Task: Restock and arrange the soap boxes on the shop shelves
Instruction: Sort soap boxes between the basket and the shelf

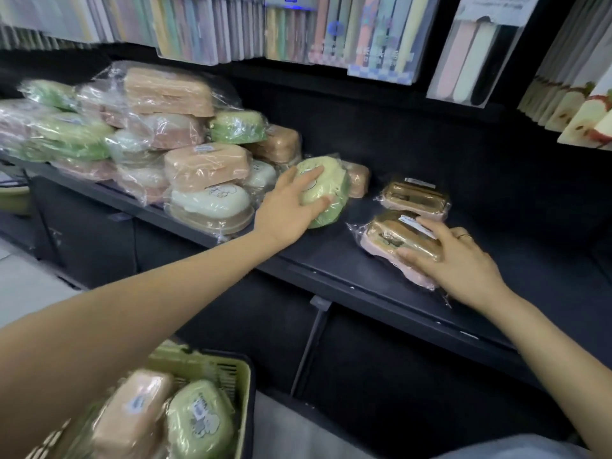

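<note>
Head view: left hand (291, 207) grips green soap box (326, 193); right hand (453, 256) lies flat on brown soap box (394, 240).

Pastel packs (381, 34) hanging well above the left fingers (311, 173), apple-print cards (583, 117) up past the right fingers (430, 226), green basket (245, 385) way below.

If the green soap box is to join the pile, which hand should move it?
The left hand. It already grips the green soap box, which is right beside the pile of wrapped soap boxes. The right hand rests farther away on a pink soap box.
</note>
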